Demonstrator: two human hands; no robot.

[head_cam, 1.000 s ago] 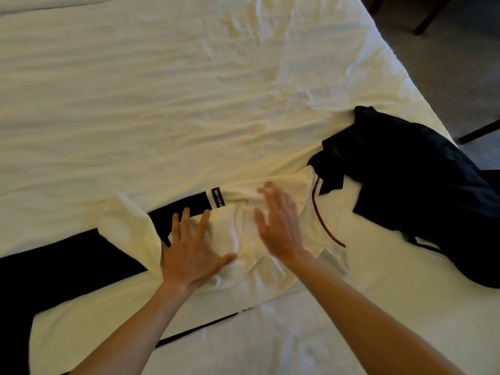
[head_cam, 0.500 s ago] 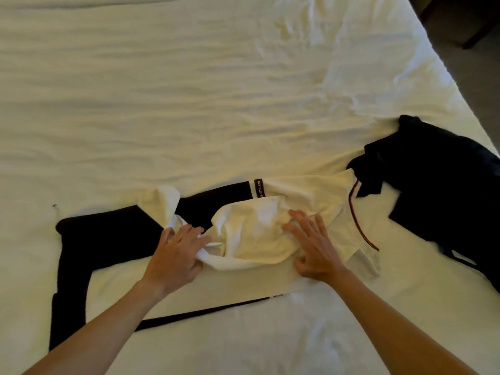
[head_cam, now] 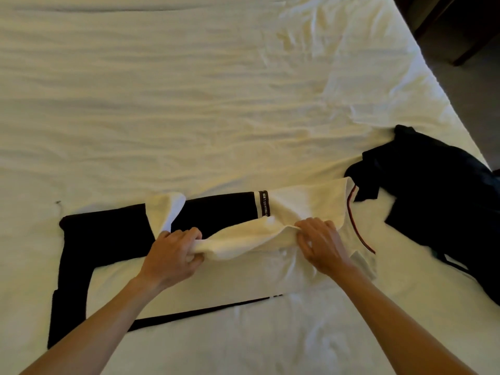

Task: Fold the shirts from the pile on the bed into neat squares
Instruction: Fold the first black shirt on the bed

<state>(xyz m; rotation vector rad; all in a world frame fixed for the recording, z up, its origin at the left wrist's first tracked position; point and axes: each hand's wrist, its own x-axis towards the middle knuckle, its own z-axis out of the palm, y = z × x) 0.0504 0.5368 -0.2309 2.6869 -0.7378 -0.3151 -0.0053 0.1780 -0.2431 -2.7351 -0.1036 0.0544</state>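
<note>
Rumpled white bed, filling nearly the whole view, its right edge running diagonally down from the top right, with dark floor beyond that edge. Near the left part of the bed's near edge, lying flat: black-and-white shirt, spread sideways, a black band along its left end and far side, a thin black line along its near edge. A white sleeve folded over the black band on the far side. Just right of that sleeve, a narrow dark label strip with pale lettering, too small to read in full. Left hand over the shirt's middle, fingers curled and clamped on one end of a raised white fold of the shirt. Right hand at the other end of the same fold, fingers bent and pinching the cloth. Fold stretched between the two hands, lifted a little off the rest of the shirt. Right of the right hand, a thin red trim line curving along the shirt's right end. Farther right, against the bed's right edge: dark shirt pile, crumpled, touching the right end of the spread shirt at its far corner.
</note>
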